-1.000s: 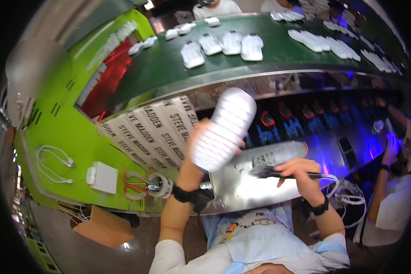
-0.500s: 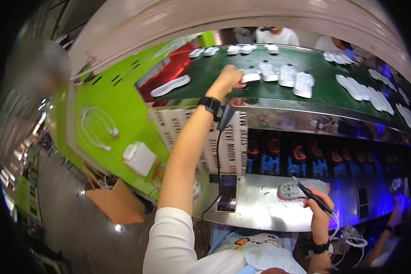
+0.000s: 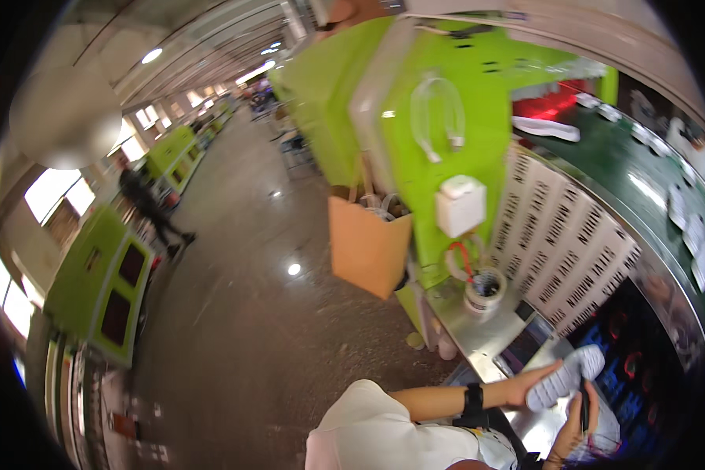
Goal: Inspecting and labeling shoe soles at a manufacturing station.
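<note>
Broadly, we are looking out over a long factory hall, its polished floor (image 3: 235,329) taking up the left half of the view. Along the right we are facing a bright green machine housing (image 3: 415,117), and beside it the dark green conveyor belt (image 3: 627,168) is carrying pale soles off toward the rim. An orange bin (image 3: 366,247) is standing on the floor against the machine. Below it the steel tabletop (image 3: 486,333) is bearing a roll of tape (image 3: 484,290), with a white box (image 3: 460,205) mounted on the green wall just above.

Down at the lower edge we are working with both hands close together. Our left hand (image 3: 529,384), a black watch (image 3: 473,399) on its wrist, is wrapping the heel end of a white shoe sole (image 3: 565,377). The sole is lying just right of that hand, its long axis running up and to the right, the toe pointing away from us. Our right hand (image 3: 573,427) is sitting just below the sole, fingers pinched narrow around a dark pen-like tool (image 3: 585,407) that is standing nearly upright with its tip near the sole's underside. Of the two, the left hand is already on the sole; the right is only close to it.
</note>
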Available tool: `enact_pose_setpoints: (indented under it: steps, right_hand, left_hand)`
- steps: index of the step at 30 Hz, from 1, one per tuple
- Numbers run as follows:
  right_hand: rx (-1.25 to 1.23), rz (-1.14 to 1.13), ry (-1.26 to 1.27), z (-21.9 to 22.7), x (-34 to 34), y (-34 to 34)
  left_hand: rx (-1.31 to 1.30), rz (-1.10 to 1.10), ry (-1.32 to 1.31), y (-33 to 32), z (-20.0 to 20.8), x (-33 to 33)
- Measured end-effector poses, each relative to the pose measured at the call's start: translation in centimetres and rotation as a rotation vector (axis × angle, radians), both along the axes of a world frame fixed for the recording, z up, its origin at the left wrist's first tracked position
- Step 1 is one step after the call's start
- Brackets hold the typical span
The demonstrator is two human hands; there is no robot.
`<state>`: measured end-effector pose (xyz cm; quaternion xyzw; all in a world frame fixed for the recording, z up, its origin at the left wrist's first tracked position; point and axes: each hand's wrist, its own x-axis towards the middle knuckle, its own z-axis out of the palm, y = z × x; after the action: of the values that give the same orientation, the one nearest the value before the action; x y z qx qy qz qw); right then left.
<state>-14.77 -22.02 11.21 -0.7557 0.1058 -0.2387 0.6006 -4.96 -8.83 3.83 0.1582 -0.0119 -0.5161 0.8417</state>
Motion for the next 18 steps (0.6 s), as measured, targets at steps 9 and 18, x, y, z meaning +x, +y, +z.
enact_pose_setpoints:
  steps: [9, 18]
  right_hand:
    - [-0.326, 0.367, 0.304, -10.0, 2.5, -6.4]
    - [-0.160, 0.255, 0.246, -3.0, 1.7, -4.5]
  left_hand:
    - [-0.036, 0.017, -0.022, -0.3, 1.2, 0.1]
    - [-0.145, 0.139, 0.097, -1.8, 1.4, 0.9]
